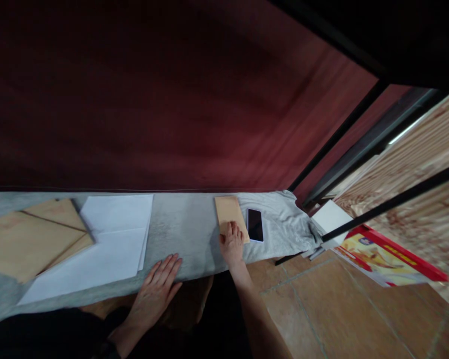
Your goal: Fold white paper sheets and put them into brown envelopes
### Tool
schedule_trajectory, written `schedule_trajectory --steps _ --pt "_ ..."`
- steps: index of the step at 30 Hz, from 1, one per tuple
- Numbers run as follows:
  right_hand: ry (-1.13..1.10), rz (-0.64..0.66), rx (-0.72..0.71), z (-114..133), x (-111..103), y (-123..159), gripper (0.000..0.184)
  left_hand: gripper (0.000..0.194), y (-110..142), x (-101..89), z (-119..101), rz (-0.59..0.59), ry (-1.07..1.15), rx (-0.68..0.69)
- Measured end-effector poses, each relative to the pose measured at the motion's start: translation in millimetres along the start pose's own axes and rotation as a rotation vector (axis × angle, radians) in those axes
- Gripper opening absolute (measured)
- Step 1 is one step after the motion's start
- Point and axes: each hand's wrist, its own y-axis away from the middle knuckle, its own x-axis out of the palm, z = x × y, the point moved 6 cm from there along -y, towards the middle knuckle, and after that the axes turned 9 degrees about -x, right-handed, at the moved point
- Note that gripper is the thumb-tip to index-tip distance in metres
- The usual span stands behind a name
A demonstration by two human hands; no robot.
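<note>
My left hand (159, 281) lies flat at the front edge of the grey cloth (187, 227), its fingers stretched out and holding nothing. My right hand (232, 244) is over the lower part of a narrow brown paper envelope (227, 205), fingers curled and thumb at its left edge. Just right of that envelope a dark-screened phone (255, 225) rests on the cloth. To the left of my left hand are white paper sheets (115, 244) with a crease across them. Larger brown envelopes (33, 237) overlap the sheets' left side.
A dark red panel (172, 124) rises behind the cloth-covered surface. Black metal bars (340, 132) slant at the right. Below them, a red and yellow printed box (385, 254) and a white box (331, 219) stand near the tiled floor (322, 299).
</note>
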Motion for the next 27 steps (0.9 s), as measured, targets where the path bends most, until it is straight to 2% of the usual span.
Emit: schedule_trajectory --steps 6,10,14,18,22,27 --pt "-0.032 -0.038 -0.049 4 0 4 0.054 0.058 -2 -7.7 -3 0.066 0.025 -0.021" --pt "-0.155 -0.075 -0.209 32 6 20 0.053 0.059 -5 -19.6 7 0.079 0.034 -0.133" --pt "-0.220 -0.032 -0.379 66 17 42 0.046 0.062 -5 -34.9 37 0.003 -0.051 -0.324" --pt "-0.190 -0.020 -0.393 77 20 50 0.047 0.070 10 -44.4 78 -0.034 -0.168 -0.533" --pt "-0.176 -0.039 -0.388 76 20 50 0.046 0.074 25 -38.9 100 0.059 -0.195 -0.522" --pt "-0.171 -0.014 -0.399 74 22 51 0.046 0.054 23 -35.3 106 0.246 -0.182 -0.458"
